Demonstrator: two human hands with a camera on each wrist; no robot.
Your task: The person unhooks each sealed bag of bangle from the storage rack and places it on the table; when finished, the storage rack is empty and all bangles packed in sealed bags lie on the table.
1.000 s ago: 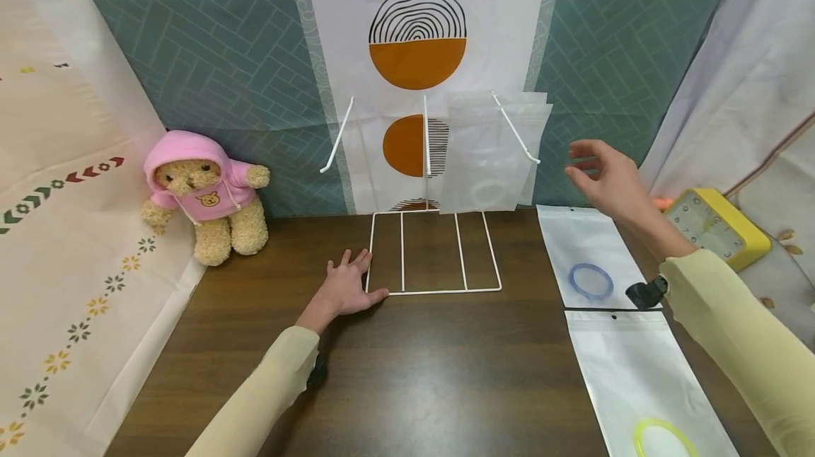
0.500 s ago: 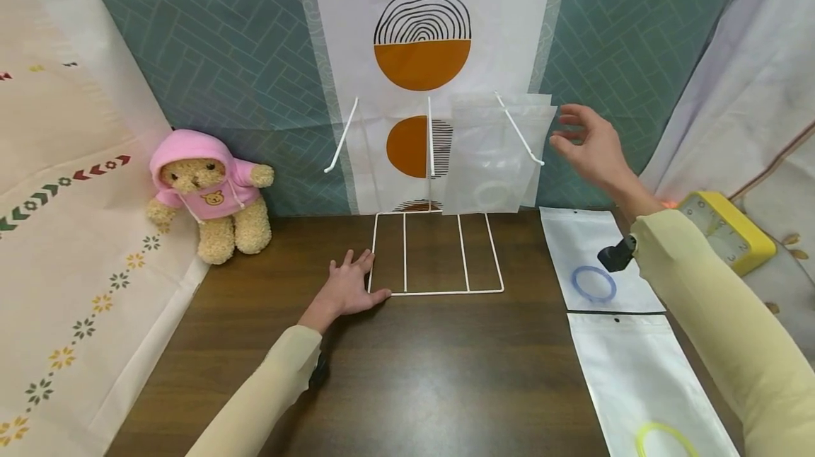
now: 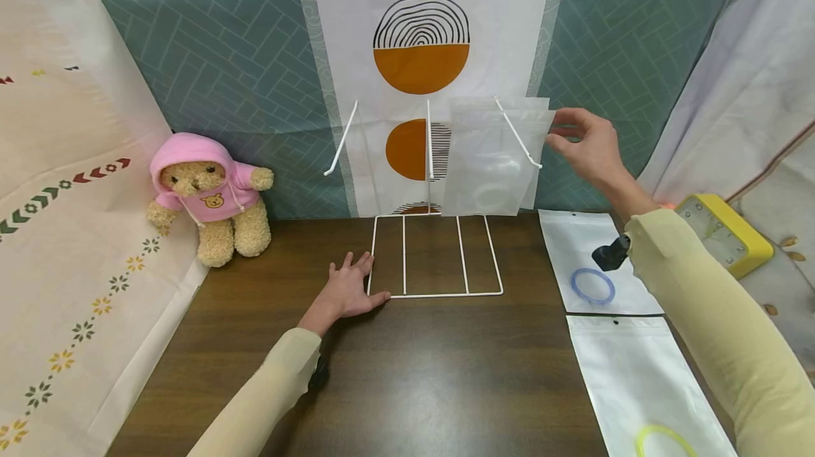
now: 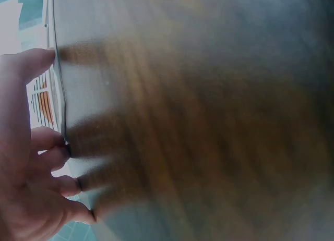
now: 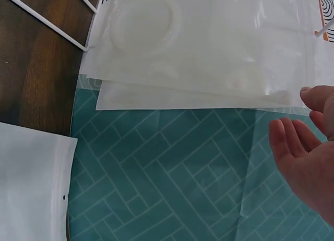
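A white wire rack stands on the table, its base flat and three prongs sticking out from its upper part. Spread fingers of my left hand rest at the base's front left corner; the left wrist view shows the fingertips down at the tabletop. Translucent zip bags hang on the right prong, overlapping each other. A pale ring shows through the front one in the right wrist view. My right hand is at their upper right edge, thumb and fingers apart, fingertips right beside the plastic.
Two white bags lie on the right: the far one shows a blue ring, the near one a yellow ring. A yellow clock stands beyond them. A teddy bear in pink sits at left against a cloth.
My right hand has moved left and up to the edge of the hanging bags. The left hand has stayed at the rack's corner.
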